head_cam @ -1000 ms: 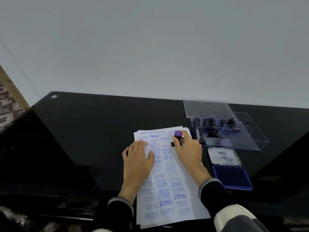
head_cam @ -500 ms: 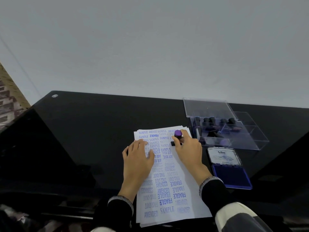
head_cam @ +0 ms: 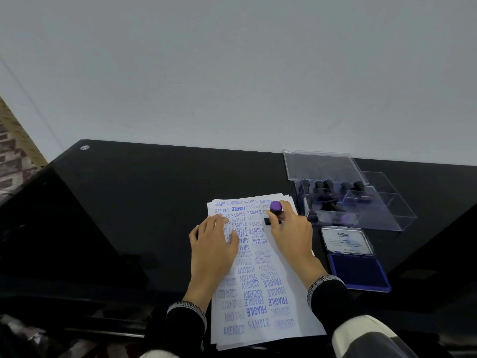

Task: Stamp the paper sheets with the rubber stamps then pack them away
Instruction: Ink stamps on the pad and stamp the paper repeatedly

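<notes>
The right hand (head_cam: 289,229), just right of the frame's centre, is curled around a rubber stamp with a purple knob handle and a black rectangular base (head_cam: 274,213), which is held upright with its base set down on the upper right part of the top sheet. The left hand (head_cam: 213,245), just left of it, is laid flat with relaxed, spread fingers on the left side of the same sheet, so that nothing is grasped by it and the paper is pressed down. Both wrists are covered by black sleeves with speckled white cuffs (head_cam: 187,310). Beneath the hands a slightly fanned stack of white paper sheets (head_cam: 260,285) is seen running from the centre toward the lower edge of the frame; its top sheet is crowded with blue stamped words such as SAMPLE, AMENDED, FRAGILE, AIR MAIL, EXPRESS and FAX OUT, printed in differing directions. To the right of the stack, near the right wrist, an open blue ink pad in a hinged case with a white label inside its lid (head_cam: 357,262) is lying. Above the pad, at centre right, a clear plastic compartment box with its lid raised (head_cam: 387,208) is placed, and several dark-handled stamps (head_cam: 333,188) are stood in its rear section. Everything is borne by a glossy black table top (head_cam: 129,202), behind which a plain pale grey wall (head_cam: 232,73) fills the upper half of the frame.
</notes>
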Demonstrator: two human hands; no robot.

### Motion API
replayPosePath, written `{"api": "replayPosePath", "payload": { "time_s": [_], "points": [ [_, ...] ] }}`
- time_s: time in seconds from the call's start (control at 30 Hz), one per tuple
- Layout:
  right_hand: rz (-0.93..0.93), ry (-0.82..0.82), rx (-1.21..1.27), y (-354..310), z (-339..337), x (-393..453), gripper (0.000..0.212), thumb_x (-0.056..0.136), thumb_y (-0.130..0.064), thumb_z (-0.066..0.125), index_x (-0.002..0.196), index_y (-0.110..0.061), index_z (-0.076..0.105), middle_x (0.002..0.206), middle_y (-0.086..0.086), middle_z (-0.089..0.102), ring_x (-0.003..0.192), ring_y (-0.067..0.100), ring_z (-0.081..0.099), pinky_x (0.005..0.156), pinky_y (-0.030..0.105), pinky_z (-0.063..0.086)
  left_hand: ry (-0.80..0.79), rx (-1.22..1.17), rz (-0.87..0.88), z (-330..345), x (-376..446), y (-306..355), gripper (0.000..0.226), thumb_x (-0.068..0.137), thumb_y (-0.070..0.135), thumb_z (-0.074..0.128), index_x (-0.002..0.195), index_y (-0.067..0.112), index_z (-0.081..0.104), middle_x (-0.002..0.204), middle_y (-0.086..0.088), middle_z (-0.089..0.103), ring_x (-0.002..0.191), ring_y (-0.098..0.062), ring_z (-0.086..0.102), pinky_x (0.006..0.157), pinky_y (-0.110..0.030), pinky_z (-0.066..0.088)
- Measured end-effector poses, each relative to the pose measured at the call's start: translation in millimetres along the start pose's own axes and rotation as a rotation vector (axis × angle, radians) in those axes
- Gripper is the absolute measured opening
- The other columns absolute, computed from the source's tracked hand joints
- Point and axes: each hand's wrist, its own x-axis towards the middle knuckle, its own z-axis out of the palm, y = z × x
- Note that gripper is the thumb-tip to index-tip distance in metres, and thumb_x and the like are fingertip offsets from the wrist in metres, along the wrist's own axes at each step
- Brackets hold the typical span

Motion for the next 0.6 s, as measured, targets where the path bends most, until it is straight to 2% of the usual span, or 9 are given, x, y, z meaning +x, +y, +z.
{"api": "replayPosePath", "payload": {
  "time_s": [0.17, 0.3, 0.47, 0.53, 0.6],
  "points": [
    [-0.006, 0.001, 0.000, 0.8, 0.4, 0.5, 0.032, 0.092, -0.038, 0.057, 0.114, -0.015, 0.058, 0.080, 0.001, 0.071, 0.071, 0.023, 0.065, 0.062, 0.029, 0.047, 0.007, 0.001, 0.005, 0.1, 0.1, 0.2, 0.035, 0.094, 0.043, 0.049, 0.125, 0.026, 0.052, 0.134, 0.011, 0.049, 0.128, -0.008, 0.040, 0.111, -0.033, 0.022],
    [-0.013, -0.065, -0.010, 3.1, -3.4, 8.0, 0.034, 0.091, -0.041, 0.057, 0.116, -0.017, 0.055, 0.085, 0.001, 0.072, 0.076, 0.022, 0.067, 0.069, 0.033, 0.053, 0.014, 0.000, 0.003, 0.4, -0.1, -0.2, 0.035, 0.094, 0.042, 0.050, 0.124, 0.026, 0.052, 0.133, 0.011, 0.050, 0.127, -0.008, 0.042, 0.110, -0.033, 0.023],
    [0.033, -0.110, 0.047, 3.1, -6.6, 7.9, 0.035, 0.091, -0.040, 0.058, 0.117, -0.017, 0.055, 0.089, 0.000, 0.072, 0.082, 0.020, 0.067, 0.076, 0.032, 0.051, 0.004, 0.004, 0.002, 0.1, 0.4, 0.8, 0.035, 0.094, 0.043, 0.050, 0.125, 0.027, 0.052, 0.134, 0.011, 0.049, 0.128, -0.007, 0.040, 0.111, -0.034, 0.023],
    [0.076, -0.110, 0.107, 0.7, -10.0, 7.0, 0.033, 0.091, -0.038, 0.059, 0.115, -0.016, 0.056, 0.089, -0.001, 0.072, 0.081, 0.016, 0.066, 0.075, 0.028, 0.049, 0.001, 0.008, -0.001, -0.2, 0.6, 0.7, 0.035, 0.094, 0.043, 0.049, 0.125, 0.027, 0.051, 0.134, 0.012, 0.049, 0.128, -0.007, 0.040, 0.112, -0.034, 0.022],
    [0.155, -0.090, 0.215, -0.2, -15.2, 8.3, 0.023, 0.090, -0.034, 0.061, 0.107, -0.018, 0.057, 0.082, -0.005, 0.069, 0.073, 0.005, 0.060, 0.066, 0.017, 0.044, -0.002, 0.008, 0.003, -0.5, 0.6, 0.6, 0.035, 0.094, 0.043, 0.048, 0.125, 0.027, 0.051, 0.134, 0.012, 0.049, 0.128, -0.007, 0.040, 0.111, -0.033, 0.022]
  ]
}}
